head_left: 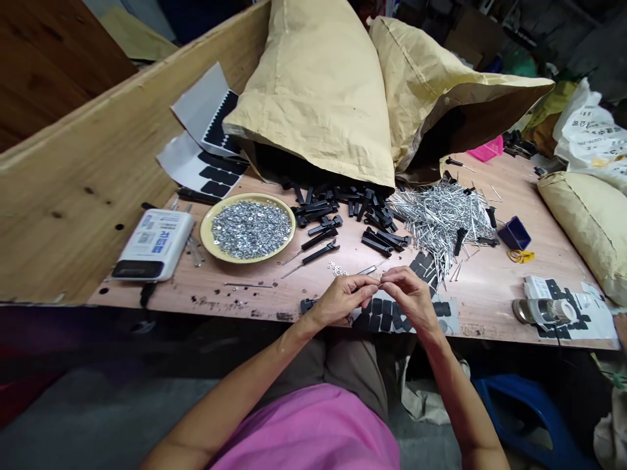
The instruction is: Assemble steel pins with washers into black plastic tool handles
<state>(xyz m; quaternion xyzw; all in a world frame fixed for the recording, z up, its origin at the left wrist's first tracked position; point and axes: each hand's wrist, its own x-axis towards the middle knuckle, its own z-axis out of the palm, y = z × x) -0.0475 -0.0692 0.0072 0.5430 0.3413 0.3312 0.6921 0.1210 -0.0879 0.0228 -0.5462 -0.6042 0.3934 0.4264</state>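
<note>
My left hand (347, 295) and my right hand (407, 294) meet over the table's front edge, fingertips pinched together. Whatever small thing lies between them is too hidden to make out. Under the hands lies a sheet of black adhesive pads (377, 314). Just beyond my left fingers are small pale washers (337, 268) and a thin metal rod (373, 267). Black plastic parts (376, 241) lie further back, two at the left with thin rods sticking out. A heap of metal pins (443, 215) spreads behind my right hand.
A yellow bowl (208, 243) of metal washers (251, 228) stands left, beside a white boxy device (155, 243). Large paper sacks (323, 91) line the back. A dark blue tray (515, 234), a yellow band (520, 256) and a glass jar (543, 311) are at right.
</note>
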